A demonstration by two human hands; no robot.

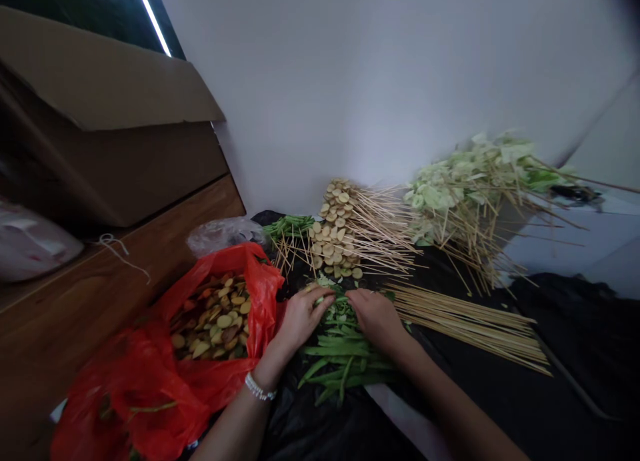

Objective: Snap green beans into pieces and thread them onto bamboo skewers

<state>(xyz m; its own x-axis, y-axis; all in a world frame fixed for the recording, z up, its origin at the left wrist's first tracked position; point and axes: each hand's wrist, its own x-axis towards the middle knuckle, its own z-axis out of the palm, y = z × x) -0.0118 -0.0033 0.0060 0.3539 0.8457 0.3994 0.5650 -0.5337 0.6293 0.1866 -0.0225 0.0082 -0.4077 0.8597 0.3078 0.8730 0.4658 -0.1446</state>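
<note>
My left hand (pixel 305 312) is closed, with thumb and fingertips drawn toward each other over a heap of cut greens (pixel 340 314). Opposite it, my right hand (pixel 377 319) has its fingers bent and pressed together at the same heap. The fingertips of both hands nearly meet; what they pinch is too small and dim to make out. Long flat green bean pods (pixel 345 361) lie just below the hands, toward me. Close to my right wrist is a bundle of bare bamboo skewers (pixel 470 321).
A red plastic bag (pixel 265 301) holding sliced potatoes (pixel 220 324) stands left. Behind the hands lie skewered potato slices (pixel 335 238) and skewered green beans (pixel 290 226). Skewered cabbage leaves (pixel 465 174) are piled back right. A cardboard box (pixel 150 168) sits on the wooden surface (pixel 195 214).
</note>
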